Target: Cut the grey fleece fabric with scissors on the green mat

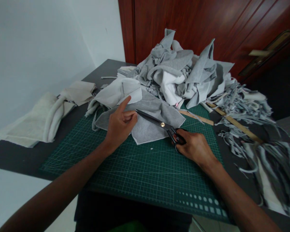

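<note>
My right hand (pixel 194 145) is wrapped round the black handles of a pair of scissors (pixel 157 121). Their blades look closed and point left over a piece of grey fabric (pixel 149 129). Beside the blade tips is my left hand (pixel 120 122), index finger stretched out and the thumb and other fingers pinched together. What the pinch holds, if anything, is too small to make out. The grey fabric lies on a green cutting mat (pixel 135 170), and a folded white fabric piece (pixel 132 95) rests at its far side, near my left index fingertip.
Behind the mat rises a heap of grey and white cloth (pixel 178 64). Cream fabric pieces (pixel 36 119) lie on the left. Thin scraps (pixel 248 103) and a wooden ruler (pixel 241 127) are on the right, with another wooden strip (pixel 198 117) on the mat. A wooden door (pixel 195 22) stands behind.
</note>
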Demonstrator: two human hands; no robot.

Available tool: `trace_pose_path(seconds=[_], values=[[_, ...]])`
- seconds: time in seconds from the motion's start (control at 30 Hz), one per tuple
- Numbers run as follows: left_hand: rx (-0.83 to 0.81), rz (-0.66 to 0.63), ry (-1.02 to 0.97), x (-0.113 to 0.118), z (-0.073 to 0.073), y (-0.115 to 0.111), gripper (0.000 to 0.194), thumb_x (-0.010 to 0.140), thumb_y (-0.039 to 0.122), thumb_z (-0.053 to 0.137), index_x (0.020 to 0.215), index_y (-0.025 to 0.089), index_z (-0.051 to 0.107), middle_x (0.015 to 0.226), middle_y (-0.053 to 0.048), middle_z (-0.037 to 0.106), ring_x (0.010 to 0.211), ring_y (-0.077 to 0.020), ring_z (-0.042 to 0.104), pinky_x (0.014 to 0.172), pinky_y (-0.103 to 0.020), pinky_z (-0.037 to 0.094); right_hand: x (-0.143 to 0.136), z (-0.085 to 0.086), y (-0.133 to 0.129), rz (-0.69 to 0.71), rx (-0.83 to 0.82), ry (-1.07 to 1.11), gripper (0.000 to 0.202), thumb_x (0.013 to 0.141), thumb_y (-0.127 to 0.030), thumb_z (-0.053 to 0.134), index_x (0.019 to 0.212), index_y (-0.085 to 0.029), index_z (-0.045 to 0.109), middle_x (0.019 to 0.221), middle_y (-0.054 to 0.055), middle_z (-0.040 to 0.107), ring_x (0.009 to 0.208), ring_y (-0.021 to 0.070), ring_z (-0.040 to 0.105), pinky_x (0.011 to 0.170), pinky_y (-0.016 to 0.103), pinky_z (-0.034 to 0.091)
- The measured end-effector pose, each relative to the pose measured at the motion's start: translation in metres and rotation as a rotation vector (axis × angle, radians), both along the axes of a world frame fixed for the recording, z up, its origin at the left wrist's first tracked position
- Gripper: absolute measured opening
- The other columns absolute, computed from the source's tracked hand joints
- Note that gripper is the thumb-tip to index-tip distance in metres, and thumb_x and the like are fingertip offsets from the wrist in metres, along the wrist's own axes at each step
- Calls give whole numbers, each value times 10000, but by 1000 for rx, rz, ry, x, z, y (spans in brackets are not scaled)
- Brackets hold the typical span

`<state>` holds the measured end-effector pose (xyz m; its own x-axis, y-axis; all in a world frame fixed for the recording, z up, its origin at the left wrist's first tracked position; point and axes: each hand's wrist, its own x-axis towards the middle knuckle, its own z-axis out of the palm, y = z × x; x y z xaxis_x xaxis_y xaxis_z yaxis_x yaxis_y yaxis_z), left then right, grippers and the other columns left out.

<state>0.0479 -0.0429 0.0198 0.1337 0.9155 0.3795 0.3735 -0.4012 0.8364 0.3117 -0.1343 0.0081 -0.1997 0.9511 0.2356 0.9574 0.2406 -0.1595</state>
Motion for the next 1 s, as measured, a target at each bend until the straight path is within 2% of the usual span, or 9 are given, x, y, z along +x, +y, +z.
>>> trace_pose_path(seconds=[0.37,0.57,0.73,0.9,1.0], values=[[-4,12,8,0,0,1,694,854,336,654,1481,171,407,908,-28,793,762,-171,741,685,-266,607,0,1,-1,-3,3,-2,175,782,-183,517,897,-202,647,765,38,725,622,170,620,601,273,330],[-5,29,-13,1,0,0,672,848,309,662,1467,187,430,956,-31,795,796,-173,745,743,-290,621,-2,0,1,-27,-15,93,84,768,-188,516,792,-202,595,676,6,656,542,132,528,571,259,313],[-4,18,-42,0,1,0,682,844,291,669,1471,184,423,966,-43,797,788,-173,741,708,-278,616,-3,0,1,-21,-22,137,24,756,-233,553,745,-214,563,645,-18,620,519,118,492,554,251,301],[-40,-19,-76,1,5,-3,711,847,302,665,1490,162,395,860,-7,789,705,-155,718,660,-267,601,-4,-1,0,-3,-7,125,23,763,-230,557,747,-214,550,657,-19,629,531,120,518,556,252,305],[-78,-41,-130,2,5,-2,729,827,277,679,1489,159,398,885,-18,788,766,-170,735,695,-283,614,-3,-2,0,17,6,102,19,758,-225,567,769,-211,561,676,-18,645,547,124,543,560,251,311]])
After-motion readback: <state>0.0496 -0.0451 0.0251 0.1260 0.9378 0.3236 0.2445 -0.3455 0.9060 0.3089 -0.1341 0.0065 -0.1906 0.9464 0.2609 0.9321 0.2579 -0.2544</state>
